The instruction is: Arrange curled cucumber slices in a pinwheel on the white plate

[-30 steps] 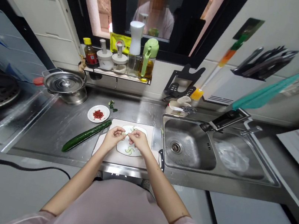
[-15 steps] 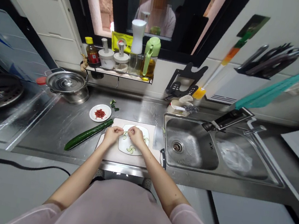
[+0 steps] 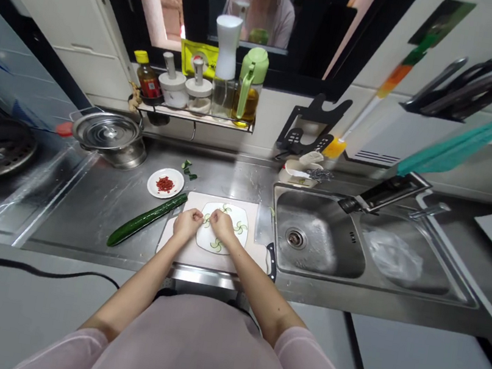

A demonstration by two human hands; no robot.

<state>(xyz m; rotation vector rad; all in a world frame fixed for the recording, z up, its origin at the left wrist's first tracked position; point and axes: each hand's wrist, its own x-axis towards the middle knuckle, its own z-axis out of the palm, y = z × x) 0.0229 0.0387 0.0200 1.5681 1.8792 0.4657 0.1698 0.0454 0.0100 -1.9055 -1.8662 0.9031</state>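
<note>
A white square plate (image 3: pixel 224 244) lies on the pale cutting board (image 3: pixel 184 254). Thin green-edged cucumber slices (image 3: pixel 216 245) sit on it in small pinwheel groups near its sides. At the plate's left edge, my left hand (image 3: pixel 187 222) is closed, thumb and fingers pinched beside one group. Over the plate, my right hand (image 3: pixel 222 226) is also closed in a pinch, close to the same group. Whatever is between the fingertips is too small to make out. A long cucumber (image 3: pixel 147 220) rests left of the board.
A small white plate of red bits (image 3: pixel 165 184) stands behind the cucumber, near green cucumber scraps (image 3: pixel 189 170). A knife (image 3: pixel 270 261) lies along the board's right edge, beside the double sink (image 3: pixel 319 235). A lidded pot (image 3: pixel 116 139) stands back left; a rack holds bottles (image 3: pixel 249 95).
Both hands have stayed over the plate's left side, with small shifts of the fingers. The slices between them show more plainly now. The view has tilted slightly.
</note>
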